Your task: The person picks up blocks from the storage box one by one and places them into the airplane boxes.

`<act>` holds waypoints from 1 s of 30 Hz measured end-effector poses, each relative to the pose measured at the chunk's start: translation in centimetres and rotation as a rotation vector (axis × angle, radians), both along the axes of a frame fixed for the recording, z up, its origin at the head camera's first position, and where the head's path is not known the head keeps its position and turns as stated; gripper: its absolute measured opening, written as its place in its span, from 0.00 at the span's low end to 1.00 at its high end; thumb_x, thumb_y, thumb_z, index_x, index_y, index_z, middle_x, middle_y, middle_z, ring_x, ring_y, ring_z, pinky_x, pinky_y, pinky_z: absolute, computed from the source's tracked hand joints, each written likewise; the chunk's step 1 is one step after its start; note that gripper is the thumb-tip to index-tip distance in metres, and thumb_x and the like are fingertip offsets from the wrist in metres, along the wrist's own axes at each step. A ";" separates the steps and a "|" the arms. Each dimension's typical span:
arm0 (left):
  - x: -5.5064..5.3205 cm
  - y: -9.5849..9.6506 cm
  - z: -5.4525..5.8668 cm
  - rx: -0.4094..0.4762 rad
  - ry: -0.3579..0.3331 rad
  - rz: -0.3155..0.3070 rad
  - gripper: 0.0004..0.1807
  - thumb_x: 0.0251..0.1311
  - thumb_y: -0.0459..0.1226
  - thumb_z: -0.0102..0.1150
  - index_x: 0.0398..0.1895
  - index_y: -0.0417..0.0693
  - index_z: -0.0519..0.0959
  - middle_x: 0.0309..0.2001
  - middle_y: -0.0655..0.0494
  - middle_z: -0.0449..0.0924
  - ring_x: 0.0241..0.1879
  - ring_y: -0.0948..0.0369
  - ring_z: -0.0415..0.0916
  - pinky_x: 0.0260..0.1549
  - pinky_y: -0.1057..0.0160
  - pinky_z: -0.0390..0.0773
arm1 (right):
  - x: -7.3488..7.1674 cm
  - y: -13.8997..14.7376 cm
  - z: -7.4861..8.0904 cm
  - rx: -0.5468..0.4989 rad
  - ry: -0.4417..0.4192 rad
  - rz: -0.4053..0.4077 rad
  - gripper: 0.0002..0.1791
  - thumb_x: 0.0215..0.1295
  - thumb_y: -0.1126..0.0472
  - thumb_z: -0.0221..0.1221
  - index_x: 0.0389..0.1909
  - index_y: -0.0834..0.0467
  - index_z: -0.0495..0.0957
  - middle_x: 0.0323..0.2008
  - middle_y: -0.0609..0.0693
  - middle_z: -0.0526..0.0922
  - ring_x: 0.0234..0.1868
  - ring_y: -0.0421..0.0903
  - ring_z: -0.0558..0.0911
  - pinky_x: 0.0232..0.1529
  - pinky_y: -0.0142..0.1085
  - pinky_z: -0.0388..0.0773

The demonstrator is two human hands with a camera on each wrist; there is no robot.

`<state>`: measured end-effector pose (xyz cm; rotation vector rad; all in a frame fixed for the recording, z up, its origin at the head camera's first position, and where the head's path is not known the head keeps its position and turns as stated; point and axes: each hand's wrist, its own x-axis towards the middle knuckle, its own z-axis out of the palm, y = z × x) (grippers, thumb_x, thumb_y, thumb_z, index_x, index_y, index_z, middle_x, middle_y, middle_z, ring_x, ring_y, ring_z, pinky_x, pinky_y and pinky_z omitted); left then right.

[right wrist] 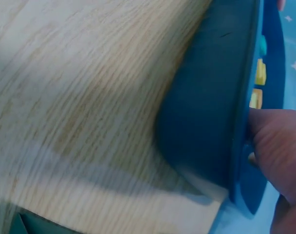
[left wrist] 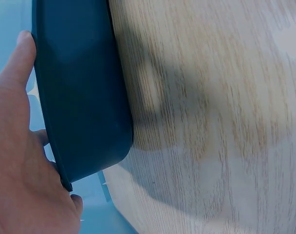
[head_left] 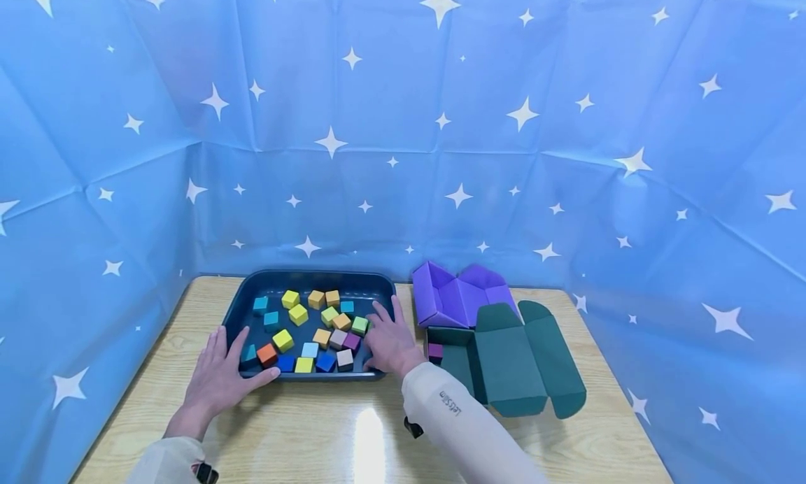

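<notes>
A dark blue tray [head_left: 252, 288] holds loose coloured cubes, among them a yellow cube [head_left: 283, 340], an orange-red cube [head_left: 267, 354] and a light blue cube [head_left: 310, 350]. At its front left corner rests my left hand [head_left: 214, 379], thumb along the front rim and fingers spread by the left side. My right hand [head_left: 393, 344] reaches over the right end, fingers spread, no cube between them. Nearest to it are a purple cube [head_left: 351, 341] and a light green cube [head_left: 359, 326]. In the right wrist view, the thumb [right wrist: 279, 141] overlaps the tray's rim.
Right of the tray stands an open green box [head_left: 510, 365] with a magenta cube [head_left: 435, 352] inside. Behind that is an open purple box [head_left: 466, 299]. Everything sits on a wooden table [head_left: 315, 428], with a blue star-patterned cloth [head_left: 390, 190] along the back and sides.
</notes>
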<state>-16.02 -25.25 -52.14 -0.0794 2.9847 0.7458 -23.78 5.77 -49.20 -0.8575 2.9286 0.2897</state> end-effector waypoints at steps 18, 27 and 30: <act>0.0 0.1 0.1 -0.011 0.006 -0.004 0.66 0.46 0.72 0.59 0.77 0.41 0.45 0.75 0.25 0.28 0.74 0.30 0.28 0.67 0.26 0.37 | -0.1 -0.1 -1.1 -0.008 -0.024 0.001 0.10 0.52 0.41 0.70 0.32 0.38 0.86 0.63 0.44 0.76 0.78 0.51 0.54 0.77 0.60 0.33; -0.1 -0.1 -0.2 -0.006 0.006 0.001 0.66 0.46 0.71 0.60 0.77 0.41 0.45 0.75 0.26 0.28 0.74 0.31 0.28 0.68 0.27 0.37 | -0.3 -0.1 0.3 0.018 0.039 0.068 0.14 0.55 0.38 0.66 0.34 0.41 0.87 0.65 0.43 0.74 0.77 0.49 0.57 0.77 0.60 0.38; 0.0 -0.1 -0.2 0.000 0.009 -0.001 0.65 0.46 0.71 0.60 0.77 0.41 0.45 0.75 0.26 0.28 0.74 0.31 0.27 0.68 0.27 0.37 | -0.4 0.2 1.4 -0.010 0.042 0.067 0.15 0.56 0.37 0.66 0.36 0.41 0.87 0.65 0.42 0.74 0.76 0.49 0.56 0.77 0.60 0.36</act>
